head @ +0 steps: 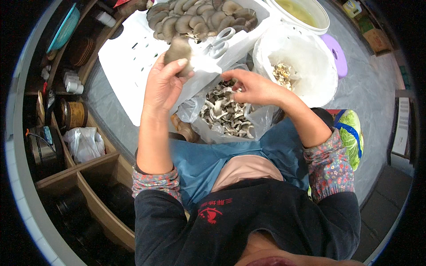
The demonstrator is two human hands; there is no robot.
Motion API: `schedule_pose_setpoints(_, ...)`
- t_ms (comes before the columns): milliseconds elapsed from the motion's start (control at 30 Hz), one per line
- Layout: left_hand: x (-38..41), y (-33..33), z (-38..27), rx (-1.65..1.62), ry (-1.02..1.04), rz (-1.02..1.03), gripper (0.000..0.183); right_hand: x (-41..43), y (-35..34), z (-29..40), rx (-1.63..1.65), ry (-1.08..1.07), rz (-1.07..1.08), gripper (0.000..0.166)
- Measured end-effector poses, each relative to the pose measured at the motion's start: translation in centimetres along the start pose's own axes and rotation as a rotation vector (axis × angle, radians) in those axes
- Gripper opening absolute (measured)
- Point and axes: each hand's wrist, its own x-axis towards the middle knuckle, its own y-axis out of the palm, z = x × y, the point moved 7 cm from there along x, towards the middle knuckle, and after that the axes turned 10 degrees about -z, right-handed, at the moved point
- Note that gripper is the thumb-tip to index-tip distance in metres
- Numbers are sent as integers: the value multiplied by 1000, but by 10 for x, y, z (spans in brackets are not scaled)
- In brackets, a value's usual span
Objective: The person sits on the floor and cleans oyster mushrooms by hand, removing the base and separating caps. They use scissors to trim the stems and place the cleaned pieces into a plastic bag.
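My left hand [163,83] grips a grey-brown oyster mushroom [178,53], its cap slightly blurred, between thumb and fingers. My right hand [254,87] hovers over a clear plastic bag [263,124] of torn oyster mushroom strips [226,113]. Its thumb and forefinger are apart, and I see nothing between them. Beyond both hands, whole oyster mushrooms [196,18] lie heaped in a white foam box [246,38]. A pair of scissors with pale grey handles [219,45] rests at the box's near side; bright glare hides part of it.
A lined white bucket [309,66] with mushroom trimmings [282,75] stands to the right, before a white tub [324,25] of yellowish liquid and a purple plastic stool [336,55]. White foam panel [124,71] lies left. Wooden shelves [100,143] line the left side. A napa cabbage [351,136] is banded in blue.
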Motion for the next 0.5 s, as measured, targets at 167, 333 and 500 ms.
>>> schedule_pose_setpoints(167,-5,26,14,248,93,60,42,12,-37,11,710,-21,-288,49)
schedule_pose_setpoints(333,-4,45,28,401,118,24,46,11,-41,16,686,-66,-346,48)
schedule_pose_setpoints(500,0,61,33,491,192,13,42,8,-49,14,726,-52,-394,43)
